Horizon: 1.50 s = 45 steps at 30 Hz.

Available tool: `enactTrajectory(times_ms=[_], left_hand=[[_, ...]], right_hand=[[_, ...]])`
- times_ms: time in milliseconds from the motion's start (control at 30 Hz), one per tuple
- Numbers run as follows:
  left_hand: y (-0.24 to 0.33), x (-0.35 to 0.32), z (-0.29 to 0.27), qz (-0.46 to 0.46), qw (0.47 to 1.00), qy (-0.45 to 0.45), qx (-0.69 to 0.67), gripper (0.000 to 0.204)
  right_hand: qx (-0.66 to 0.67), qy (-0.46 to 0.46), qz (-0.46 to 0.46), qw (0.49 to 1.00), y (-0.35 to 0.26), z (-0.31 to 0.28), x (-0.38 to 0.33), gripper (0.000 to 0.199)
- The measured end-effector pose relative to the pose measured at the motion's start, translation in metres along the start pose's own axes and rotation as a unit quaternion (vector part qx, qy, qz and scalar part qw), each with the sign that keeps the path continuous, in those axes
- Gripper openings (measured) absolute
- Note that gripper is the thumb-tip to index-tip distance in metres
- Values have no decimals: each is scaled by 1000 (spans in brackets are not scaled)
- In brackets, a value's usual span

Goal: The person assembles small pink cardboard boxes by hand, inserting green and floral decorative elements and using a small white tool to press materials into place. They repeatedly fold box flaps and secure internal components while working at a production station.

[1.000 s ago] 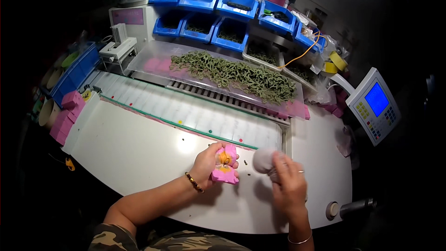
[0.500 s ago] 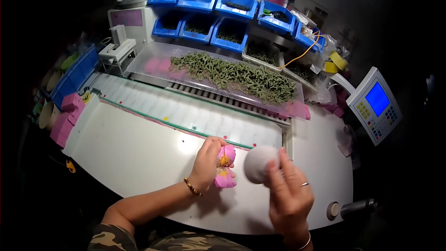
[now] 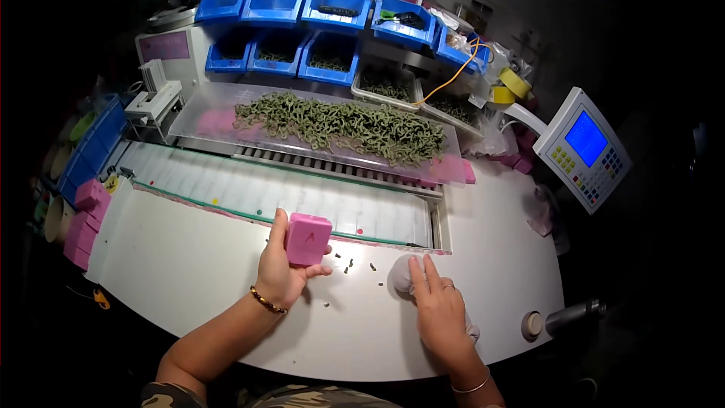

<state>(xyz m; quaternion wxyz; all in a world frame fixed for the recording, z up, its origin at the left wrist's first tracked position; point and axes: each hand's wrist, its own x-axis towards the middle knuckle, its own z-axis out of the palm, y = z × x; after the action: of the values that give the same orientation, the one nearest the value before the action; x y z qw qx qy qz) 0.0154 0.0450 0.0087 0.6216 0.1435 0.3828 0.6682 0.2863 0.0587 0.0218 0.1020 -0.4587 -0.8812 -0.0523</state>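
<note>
on the white curved worktable [image 3: 189,272], left hand [image 3: 281,276] grips a small pink plastic box [image 3: 307,239] while right hand [image 3: 438,310], just beside, presses open-fingered on a white cloth wad [image 3: 402,275].

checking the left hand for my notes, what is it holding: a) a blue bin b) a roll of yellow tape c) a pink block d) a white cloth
c: the left hand grips a pink block just above the white table, while the right hand presses a white cloth.
</note>
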Motion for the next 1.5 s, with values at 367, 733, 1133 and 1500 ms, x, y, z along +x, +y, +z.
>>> enactTrajectory(times_ms=[367,733,1133,1500], left_hand=[[-31,-22,23,110,974,-99,173,32],[-12,-25,5,94,963,-182,175,35],[-2,-40,12,515,666,-51,537,54],[27,47,-61,352,742,84,565,43]], right_hand=[[545,-7,26,838,-40,-22,47,51],[461,141,-30,876,-61,-18,39,40],[649,150,66,743,-49,-23,55,48],[669,94,120,728,-43,-24,36,56]])
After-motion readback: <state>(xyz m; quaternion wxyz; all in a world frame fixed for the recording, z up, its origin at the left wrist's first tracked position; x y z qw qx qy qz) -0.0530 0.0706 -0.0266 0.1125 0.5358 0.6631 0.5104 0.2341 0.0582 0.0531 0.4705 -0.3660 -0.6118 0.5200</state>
